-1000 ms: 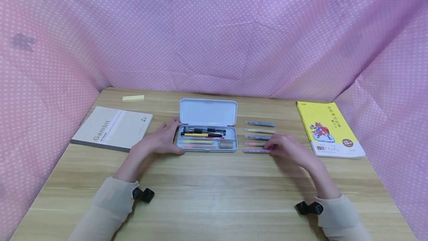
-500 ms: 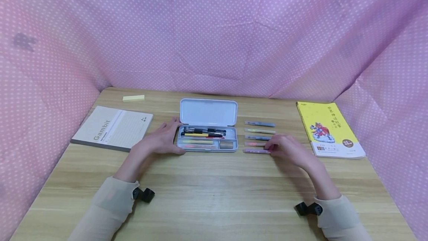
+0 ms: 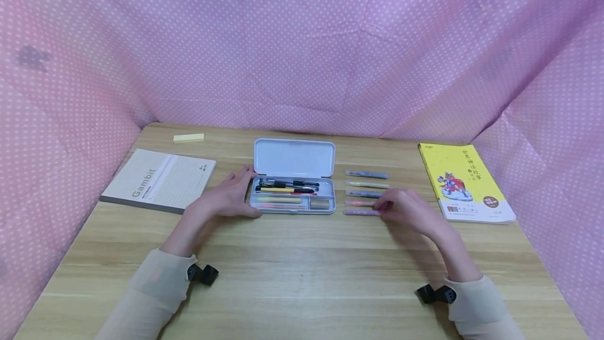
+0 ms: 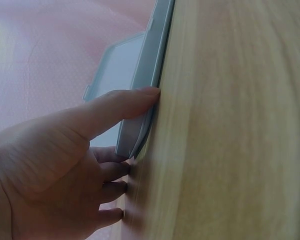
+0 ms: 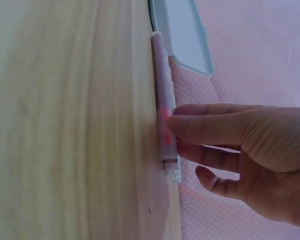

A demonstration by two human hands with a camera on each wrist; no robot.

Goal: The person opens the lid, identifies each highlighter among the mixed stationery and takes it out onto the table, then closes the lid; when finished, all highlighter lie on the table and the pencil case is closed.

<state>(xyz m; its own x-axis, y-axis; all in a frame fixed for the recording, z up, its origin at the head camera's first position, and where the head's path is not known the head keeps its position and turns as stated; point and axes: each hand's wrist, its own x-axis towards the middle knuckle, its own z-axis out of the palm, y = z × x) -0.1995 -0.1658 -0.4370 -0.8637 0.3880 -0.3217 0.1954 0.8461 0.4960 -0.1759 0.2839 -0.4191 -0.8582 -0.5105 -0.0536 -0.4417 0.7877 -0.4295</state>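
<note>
A pale blue pencil case [image 3: 294, 156] lies with its lid raised in the middle of the table. My left hand [image 3: 226, 195] holds its left end; in the left wrist view the thumb [image 4: 135, 100] lies along the front wall and the other fingers reach round the end. To the right of the case, several highlighters form a column. My right hand [image 3: 408, 211] is at the nearest one, a purple highlighter [image 3: 360, 212], which lies on the table. In the right wrist view its thumb [image 5: 200, 127] and forefinger pinch that highlighter; a pink highlighter [image 3: 358, 203] lies just behind.
Several pens [image 3: 288, 187] and a brownish block [image 3: 319, 203] fill the case's compartments. A grey notebook [image 3: 160, 180] lies at left, with a pale yellow strip [image 3: 188, 138] behind it. A yellow book [image 3: 464, 180] is at right. Pink dotted cloth [image 3: 302, 56] hangs round the table.
</note>
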